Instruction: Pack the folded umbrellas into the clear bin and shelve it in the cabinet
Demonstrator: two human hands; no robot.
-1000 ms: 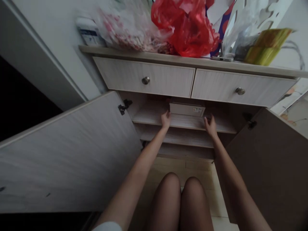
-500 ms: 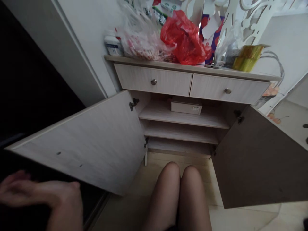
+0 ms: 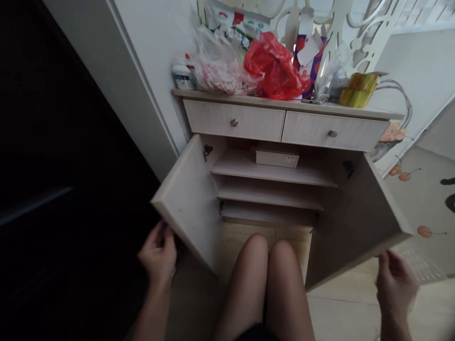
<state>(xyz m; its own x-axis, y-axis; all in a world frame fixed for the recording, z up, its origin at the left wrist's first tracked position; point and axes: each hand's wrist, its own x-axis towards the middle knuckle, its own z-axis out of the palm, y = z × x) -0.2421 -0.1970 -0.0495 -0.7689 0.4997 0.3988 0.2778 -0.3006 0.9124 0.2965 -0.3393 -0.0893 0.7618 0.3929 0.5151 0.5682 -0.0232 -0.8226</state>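
Note:
Both doors of a pale wood-grain cabinet stand partly swung out. My left hand [image 3: 159, 253] is at the outer face of the left cabinet door [image 3: 190, 199], its fingers closed at the door's free edge; what lies under the fingertips is hidden. On the other side, my right hand [image 3: 396, 279] has curled fingers against the outer face of the right cabinet door [image 3: 359, 222], near its free corner. Between the doors, a pale box with a lid [image 3: 277, 157] rests on the upper shelf [image 3: 241, 166]. Lower shelves [image 3: 270, 193] show beneath it.
Above are two drawers with round knobs [image 3: 233, 122]. The cabinet top carries a red plastic bag [image 3: 275, 68], a clear bag [image 3: 222, 71], a white bottle [image 3: 183, 77] and a yellow package [image 3: 357, 90]. My knees [image 3: 258, 248] are between the doors. A dark area lies left.
Both doors have swung inward, partway towards closing. My left hand has moved right and up onto the left door, and my right hand has come into view at the right door.

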